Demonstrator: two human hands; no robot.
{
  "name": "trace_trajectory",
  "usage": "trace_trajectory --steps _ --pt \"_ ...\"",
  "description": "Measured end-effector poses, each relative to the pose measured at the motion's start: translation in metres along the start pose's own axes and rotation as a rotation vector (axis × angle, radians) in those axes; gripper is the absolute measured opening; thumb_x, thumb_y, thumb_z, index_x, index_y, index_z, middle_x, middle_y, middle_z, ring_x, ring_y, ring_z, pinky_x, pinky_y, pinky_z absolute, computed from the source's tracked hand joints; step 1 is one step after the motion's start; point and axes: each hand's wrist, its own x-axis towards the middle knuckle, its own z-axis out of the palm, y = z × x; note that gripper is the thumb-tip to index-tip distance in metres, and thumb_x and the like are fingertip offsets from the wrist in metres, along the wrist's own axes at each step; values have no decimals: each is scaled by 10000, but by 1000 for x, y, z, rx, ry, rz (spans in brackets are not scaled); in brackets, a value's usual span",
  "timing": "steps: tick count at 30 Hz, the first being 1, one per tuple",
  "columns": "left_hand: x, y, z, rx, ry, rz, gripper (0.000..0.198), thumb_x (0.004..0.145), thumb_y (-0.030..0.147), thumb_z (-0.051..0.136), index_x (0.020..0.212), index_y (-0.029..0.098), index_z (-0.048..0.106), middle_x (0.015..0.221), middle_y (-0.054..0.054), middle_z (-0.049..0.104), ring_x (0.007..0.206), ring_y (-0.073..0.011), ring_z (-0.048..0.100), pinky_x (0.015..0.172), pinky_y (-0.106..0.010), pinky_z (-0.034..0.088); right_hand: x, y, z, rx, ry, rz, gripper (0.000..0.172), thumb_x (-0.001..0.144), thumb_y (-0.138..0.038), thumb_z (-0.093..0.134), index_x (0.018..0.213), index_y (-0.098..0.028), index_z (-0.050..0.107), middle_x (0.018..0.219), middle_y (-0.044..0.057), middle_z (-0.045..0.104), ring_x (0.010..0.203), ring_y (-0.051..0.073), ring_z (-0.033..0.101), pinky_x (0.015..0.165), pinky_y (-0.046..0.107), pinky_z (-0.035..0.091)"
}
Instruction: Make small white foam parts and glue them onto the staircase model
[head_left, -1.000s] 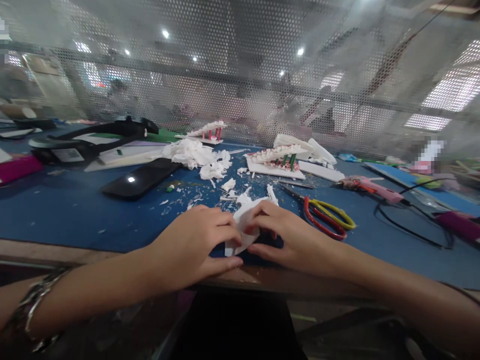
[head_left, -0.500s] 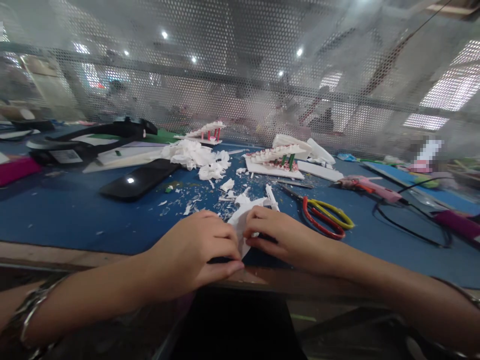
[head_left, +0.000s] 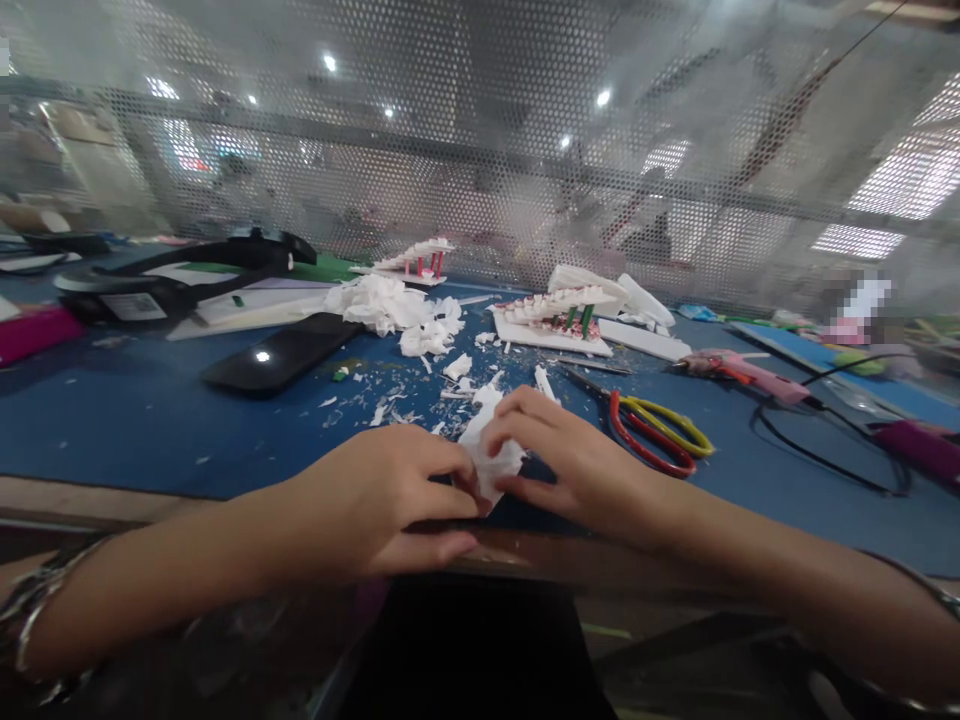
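Note:
A thin, crumpled sheet of white tissue paper (head_left: 491, 455) lies at the table's front edge between both hands. My left hand (head_left: 409, 495) holds its near left side with curled fingertips, the thumb standing a little apart below. From the right, my right hand (head_left: 566, 455) has its bent fingers and thumb around the paper's right side. Small white scraps (head_left: 456, 368) and crumbs are strewn just beyond the hands. Scissors (head_left: 652, 430) with one red and one yellow handle lie right of my right hand, their blades pointing away to the left.
Two small white stair models, one with red posts (head_left: 426, 262) and one with green posts (head_left: 574, 318), stand at the back. Crumpled tissue (head_left: 390, 308) lies beside a black phone (head_left: 281, 355). A pink glue gun (head_left: 750, 375) with a cable is at right, a black headset (head_left: 135, 300) at left.
My right hand has lifted slightly and its fingers have spread from the thumb, baring more of the paper. My left hand has shifted slightly left, its thumb further from the fingers.

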Motion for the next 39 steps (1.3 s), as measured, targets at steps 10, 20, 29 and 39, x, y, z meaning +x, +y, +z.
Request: trace_trajectory --steps 10,20,29,39 --pt "9 2 -6 23 -7 -228 229 718 345 575 880 188 615 925 -32 629 838 -200 572 720 -291 424 -3 -1 4 -31 -89 -64 139 797 -242 520 866 -142 587 883 51 584 835 131 543 719 234 425" --pt "18 -1 -6 -52 -21 -383 158 778 276 477 751 184 603 795 -7 607 761 -160 551 662 -253 393 1 2 13 -67 71 15 158 809 -221 485 732 -131 590 729 39 561 671 113 511 596 213 393" --pt "26 -8 -7 -18 -22 -427 223 792 268 438 655 149 568 717 -12 563 659 -130 521 582 -225 358 5 3 10 -76 95 83 165 797 -175 497 660 -129 576 677 25 538 637 105 476 595 216 372" --pt "27 -6 -5 162 -37 -410 86 744 211 477 706 158 532 746 -15 544 610 -141 504 514 -237 327 3 2 10 -187 75 49 74 790 -175 488 767 -126 539 743 52 542 675 138 485 599 250 392"
